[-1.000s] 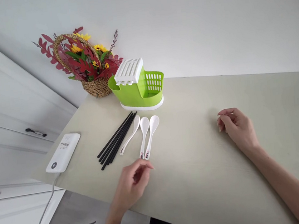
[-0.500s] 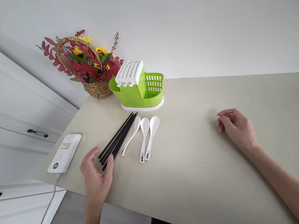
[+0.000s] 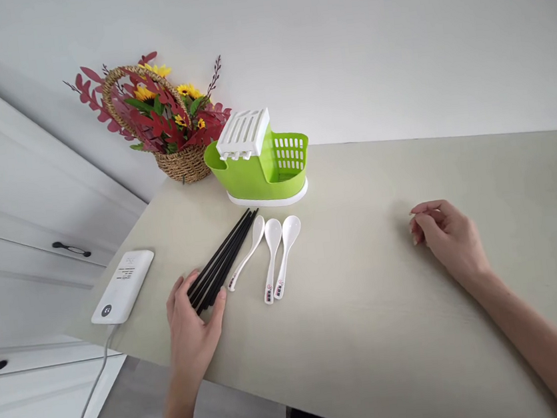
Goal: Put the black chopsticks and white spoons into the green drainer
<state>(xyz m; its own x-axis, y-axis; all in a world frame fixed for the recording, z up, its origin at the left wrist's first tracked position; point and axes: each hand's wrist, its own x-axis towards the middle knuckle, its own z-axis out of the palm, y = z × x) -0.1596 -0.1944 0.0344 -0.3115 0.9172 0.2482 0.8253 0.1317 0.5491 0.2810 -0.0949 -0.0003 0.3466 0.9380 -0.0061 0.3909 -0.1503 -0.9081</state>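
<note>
In the head view, the left hand (image 3: 195, 336) is at the near ends of a bundle of black chopsticks (image 3: 230, 251), part open, with thumb to one side of them and fingers to the other; whether it has closed on them I cannot tell. The chopsticks lie on the left part of the pale worktop (image 3: 370, 306), slanting from near its front edge towards the back edge. Just to their right are three white spoons (image 3: 272, 233), bowls towards the back edge and printed handles towards the front; the leftmost slants like the chopsticks. Beyond the spoons, nearer the back edge, stands a green caddy (image 3: 250, 180) with a white slotted top and a white base. A wicker basket (image 3: 186, 166) of red leaves and yellow flowers stands beside it, at the back left corner. A white device (image 3: 125, 287) lies along the left edge, its grey cable (image 3: 94, 384) hanging over the front edge near the front left corner. Well to the right, the right hand (image 3: 455, 239) rests on the worktop, loosely curled around nothing visible.
</note>
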